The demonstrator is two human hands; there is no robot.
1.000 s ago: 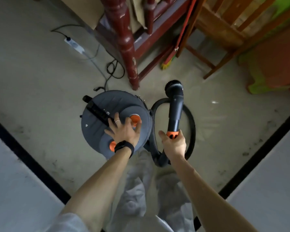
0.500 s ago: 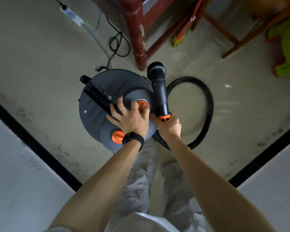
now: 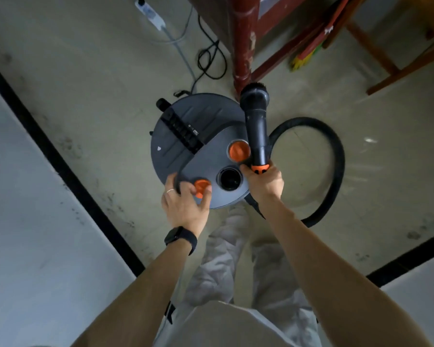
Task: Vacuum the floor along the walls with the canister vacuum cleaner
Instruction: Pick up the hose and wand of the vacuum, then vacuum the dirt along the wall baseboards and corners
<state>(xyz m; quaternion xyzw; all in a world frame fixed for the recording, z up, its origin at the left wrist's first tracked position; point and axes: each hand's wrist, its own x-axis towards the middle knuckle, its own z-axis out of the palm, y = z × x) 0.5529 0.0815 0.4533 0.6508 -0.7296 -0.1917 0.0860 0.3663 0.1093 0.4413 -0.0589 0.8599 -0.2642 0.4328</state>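
I see one canister vacuum (image 3: 186, 136) standing on the floor (image 3: 85, 96), off both wall edges, just beside one red post (image 3: 243, 41). One black hose (image 3: 338, 156) loops to its right. The right hand (image 3: 264, 184) grips one brush wand (image 3: 257, 121). Two orange knobs (image 3: 239, 151) top the lid, and the left hand (image 3: 183, 206) pinches the near orange knob (image 3: 201, 187).
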